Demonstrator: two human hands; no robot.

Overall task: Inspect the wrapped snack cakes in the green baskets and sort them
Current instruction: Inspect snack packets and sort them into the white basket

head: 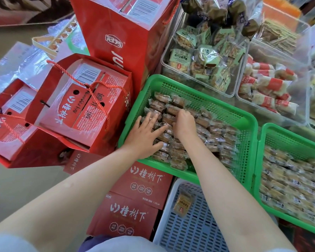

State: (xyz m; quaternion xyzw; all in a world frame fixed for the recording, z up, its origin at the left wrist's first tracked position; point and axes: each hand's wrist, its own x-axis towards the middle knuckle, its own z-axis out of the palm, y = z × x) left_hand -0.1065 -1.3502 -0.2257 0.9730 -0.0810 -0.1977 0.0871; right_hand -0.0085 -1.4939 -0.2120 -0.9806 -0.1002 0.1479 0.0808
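Observation:
A green basket (204,91) in the middle holds several brown snack cakes (218,139) in clear wrappers. My left hand (145,135) lies flat on the cakes at the basket's left side, fingers spread and straight. My right hand (185,122) reaches into the middle of the pile with its fingers curled down among the wrapped cakes; whether it grips one is hidden. A second green basket (262,153) at the right is filled with paler wrapped cakes (291,180).
A pale blue-white basket (193,231) below holds one orange-labelled packet (183,202). Red gift boxes (84,104) and red cartons (135,200) stand to the left. Clear bins (202,77) of other snacks sit behind the baskets.

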